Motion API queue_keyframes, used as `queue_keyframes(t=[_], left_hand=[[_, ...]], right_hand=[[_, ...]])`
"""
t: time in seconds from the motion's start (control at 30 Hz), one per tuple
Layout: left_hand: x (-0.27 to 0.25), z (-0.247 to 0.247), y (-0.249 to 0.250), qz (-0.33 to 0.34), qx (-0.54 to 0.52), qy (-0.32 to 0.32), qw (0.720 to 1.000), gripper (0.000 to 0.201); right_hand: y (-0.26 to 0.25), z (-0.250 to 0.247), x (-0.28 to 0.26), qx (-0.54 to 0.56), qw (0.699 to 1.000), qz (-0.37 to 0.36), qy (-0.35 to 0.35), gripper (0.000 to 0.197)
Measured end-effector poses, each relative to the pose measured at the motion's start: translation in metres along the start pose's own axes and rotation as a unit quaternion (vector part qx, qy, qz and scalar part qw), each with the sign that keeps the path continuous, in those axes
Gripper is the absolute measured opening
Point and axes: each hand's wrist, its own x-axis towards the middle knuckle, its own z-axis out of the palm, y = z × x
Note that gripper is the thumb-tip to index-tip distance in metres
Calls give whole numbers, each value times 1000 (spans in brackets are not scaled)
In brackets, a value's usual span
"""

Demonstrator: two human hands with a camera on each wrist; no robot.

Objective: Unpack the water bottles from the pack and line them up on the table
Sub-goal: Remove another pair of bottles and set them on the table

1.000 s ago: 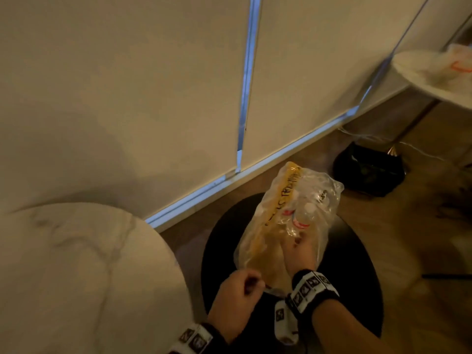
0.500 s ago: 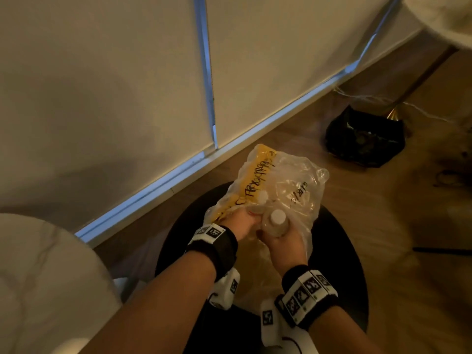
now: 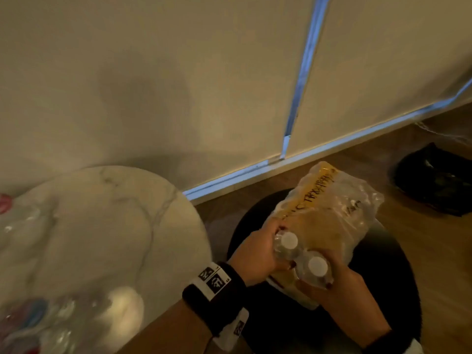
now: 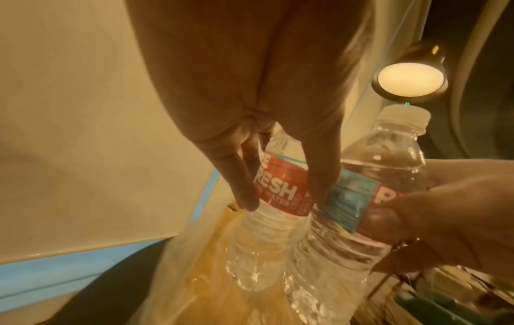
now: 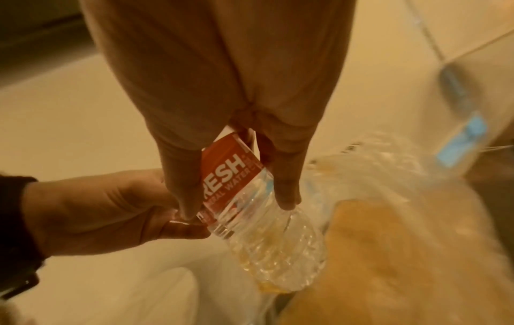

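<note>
A clear plastic pack (image 3: 329, 215) with a yellow strip lies on a round black stool (image 3: 383, 302). Two clear water bottles with white caps and red labels stick out of its near end, side by side. My left hand (image 3: 260, 249) grips the left bottle (image 3: 288, 242) round its label, as the left wrist view shows for the hand (image 4: 283, 201) and bottle (image 4: 278, 191). My right hand (image 3: 332, 284) grips the right bottle (image 3: 317, 267); in the right wrist view that hand (image 5: 237, 207) wraps its bottle (image 5: 233, 176).
A round white marble table (image 3: 102, 226) stands left of the stool, with blurred bottles (image 3: 25, 323) at its near left edge. A black bag (image 3: 434, 185) lies on the wood floor at the right. The wall runs close behind.
Both hands went from the pack's near opening to a bottle each, and two caps now show outside the wrap. The view has swung left, bringing the marble table in.
</note>
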Motion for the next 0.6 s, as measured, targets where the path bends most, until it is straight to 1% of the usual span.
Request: queue_keyframes(t=[0.1,0.17,0.2,0.27,0.37,0.43,0.5,0.6], left_hand=[[-81,-16,-22,-5,-62,71,995,60],[-141,-22,-42,-17,-111,123,986,50],[-171,-24,-55,-29,-134,148,979,48],[-232,-26,-85,-62,-153,196,967,50],[-318,-27,-140,-121,-163,243,948,55],[-370,-27,-177,-159,-153,272,937,56],[-412,-28,-210,-184,-132,294,929,54],[-456,-35,-241,-195,-141,328,913,53]], right_hand=[[-35,33,-31,-15,998,-21,-61,67],[-50,67,-51,-32,993,-42,-102,73],[-60,87,-63,-39,989,-48,-131,72],[-77,135,-90,-44,980,-59,-183,66],[-92,215,-130,-60,966,-71,-242,65],[-98,265,-156,-48,957,-84,-273,62],[-103,310,-177,-30,950,-103,-293,57],[-111,364,-200,-34,948,-138,-285,54]])
